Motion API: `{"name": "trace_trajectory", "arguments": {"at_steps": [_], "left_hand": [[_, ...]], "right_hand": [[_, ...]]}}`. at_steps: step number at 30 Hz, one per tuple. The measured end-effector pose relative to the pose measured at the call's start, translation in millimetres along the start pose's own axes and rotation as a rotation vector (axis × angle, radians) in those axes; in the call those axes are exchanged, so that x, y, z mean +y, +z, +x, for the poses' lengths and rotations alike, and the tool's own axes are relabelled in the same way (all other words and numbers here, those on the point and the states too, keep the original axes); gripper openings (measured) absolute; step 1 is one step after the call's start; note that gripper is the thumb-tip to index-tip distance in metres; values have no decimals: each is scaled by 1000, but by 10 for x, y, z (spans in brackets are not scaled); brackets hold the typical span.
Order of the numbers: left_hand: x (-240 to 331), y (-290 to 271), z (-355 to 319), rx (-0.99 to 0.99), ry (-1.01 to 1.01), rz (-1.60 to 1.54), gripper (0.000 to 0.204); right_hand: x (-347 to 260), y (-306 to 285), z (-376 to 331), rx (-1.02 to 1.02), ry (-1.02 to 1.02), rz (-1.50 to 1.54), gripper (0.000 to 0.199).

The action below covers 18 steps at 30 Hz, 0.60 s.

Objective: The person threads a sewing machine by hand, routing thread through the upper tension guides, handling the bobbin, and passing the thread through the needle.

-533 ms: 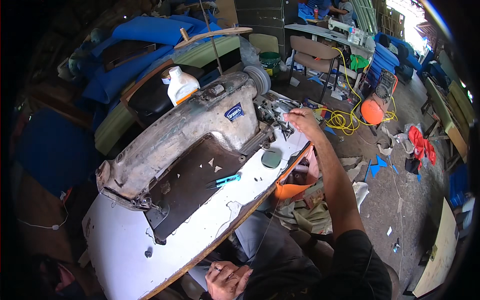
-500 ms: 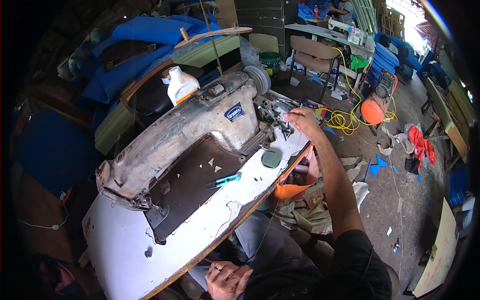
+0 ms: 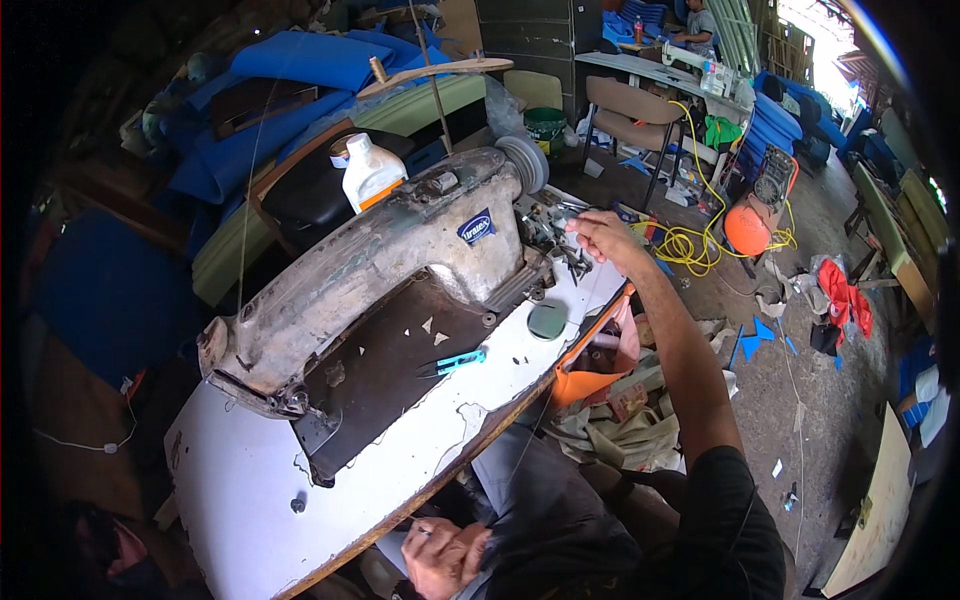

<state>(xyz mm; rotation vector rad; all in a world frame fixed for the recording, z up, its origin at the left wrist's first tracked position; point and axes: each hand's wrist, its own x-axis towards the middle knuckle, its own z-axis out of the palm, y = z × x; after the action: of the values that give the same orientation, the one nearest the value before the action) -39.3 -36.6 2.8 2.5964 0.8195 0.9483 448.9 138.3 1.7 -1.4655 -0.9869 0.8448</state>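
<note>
step: adjusting sewing machine mechanism | R hand fingers pinching small part at wheel end | L hand curling, resting in lap, gripping thin needle-like bit | next: prob. needing fine, steady fingertip turning

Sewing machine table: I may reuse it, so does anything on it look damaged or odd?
Yes. The white tabletop has paint chipped and peeling beside the dark plate. The sewing machine is worn and grimy. The right hand works at its wheel end; blue snips lie loose.
</note>
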Motion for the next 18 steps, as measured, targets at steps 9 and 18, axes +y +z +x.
{"name": "trace_trajectory", "arguments": {"at_steps": [9,18], "left_hand": [[-310,-71,-71,201,-234,125,6],[-489,-70,-110,242,-251,67,8]], "right_hand": [[-12,195,318,-47,94,-71,46],[-7,51,303,-31,2,23,27]]}}
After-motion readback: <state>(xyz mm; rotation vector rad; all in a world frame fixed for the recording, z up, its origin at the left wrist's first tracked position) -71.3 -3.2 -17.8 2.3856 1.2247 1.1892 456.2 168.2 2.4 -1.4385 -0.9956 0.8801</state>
